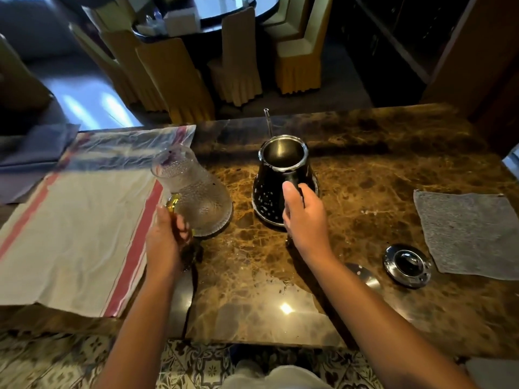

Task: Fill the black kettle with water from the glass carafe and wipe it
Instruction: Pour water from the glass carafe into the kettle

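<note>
The black kettle (273, 189) stands lidless on the brown marble table (379, 164), its thin spout pointing away from me. My right hand (304, 217) grips its handle on the near side. The textured glass carafe (196, 192) stands just left of the kettle, tilted slightly left, at the edge of a cloth. My left hand (165, 237) holds the carafe's amber handle (172, 203). The kettle's round black and chrome lid (407, 265) lies on the table to the right, beside a grey wiping cloth (469, 234).
A white cloth with red stripes (73, 234) covers the table's left side, with clear plastic sheeting (129, 148) at its far end. A shiny round disc (362, 275) lies near my right forearm. Covered chairs (236, 60) stand beyond the table.
</note>
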Demonstrator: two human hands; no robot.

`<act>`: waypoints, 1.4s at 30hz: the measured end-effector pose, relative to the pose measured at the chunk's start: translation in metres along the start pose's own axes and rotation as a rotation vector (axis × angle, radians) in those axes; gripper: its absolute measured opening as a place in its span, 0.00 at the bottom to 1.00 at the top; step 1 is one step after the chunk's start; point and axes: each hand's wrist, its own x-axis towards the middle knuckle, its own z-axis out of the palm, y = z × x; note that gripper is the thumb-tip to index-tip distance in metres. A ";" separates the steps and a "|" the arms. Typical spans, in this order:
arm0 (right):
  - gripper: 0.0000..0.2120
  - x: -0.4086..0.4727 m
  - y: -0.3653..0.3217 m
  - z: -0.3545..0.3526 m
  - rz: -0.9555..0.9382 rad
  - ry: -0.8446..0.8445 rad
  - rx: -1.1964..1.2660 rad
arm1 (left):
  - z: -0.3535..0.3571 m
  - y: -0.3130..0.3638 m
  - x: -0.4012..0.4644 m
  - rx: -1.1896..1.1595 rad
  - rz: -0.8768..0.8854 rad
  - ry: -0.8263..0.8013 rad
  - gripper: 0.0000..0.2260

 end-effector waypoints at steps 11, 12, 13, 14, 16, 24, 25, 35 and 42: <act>0.39 -0.001 0.005 -0.011 -0.131 0.003 -0.084 | -0.020 0.047 -0.003 0.089 0.201 0.176 0.25; 0.38 0.000 0.005 -0.013 -0.132 0.004 -0.086 | -0.024 0.054 -0.004 0.110 0.238 0.137 0.25; 0.38 0.001 0.005 -0.014 -0.132 0.007 -0.089 | -0.029 0.061 -0.003 0.143 0.273 0.107 0.25; 0.37 0.001 0.005 -0.015 -0.128 0.010 -0.093 | -0.033 0.071 -0.003 0.192 0.314 0.078 0.26; 0.36 0.000 0.006 -0.017 -0.113 0.010 -0.083 | -0.037 0.092 -0.002 0.301 0.402 0.026 0.21; 0.36 -0.001 0.010 -0.021 -0.045 -0.068 -0.032 | -0.016 0.149 0.004 0.480 0.593 -0.100 0.15; 0.36 0.000 0.009 -0.022 -0.038 -0.081 -0.033 | -0.012 0.154 0.006 0.503 0.610 -0.118 0.16; 0.39 0.002 0.000 -0.023 0.009 -0.118 0.069 | 0.029 0.195 0.027 0.727 0.667 -0.226 0.24; 0.38 0.001 -0.001 -0.019 -0.020 -0.080 0.049 | 0.054 0.211 0.030 0.883 0.643 -0.298 0.22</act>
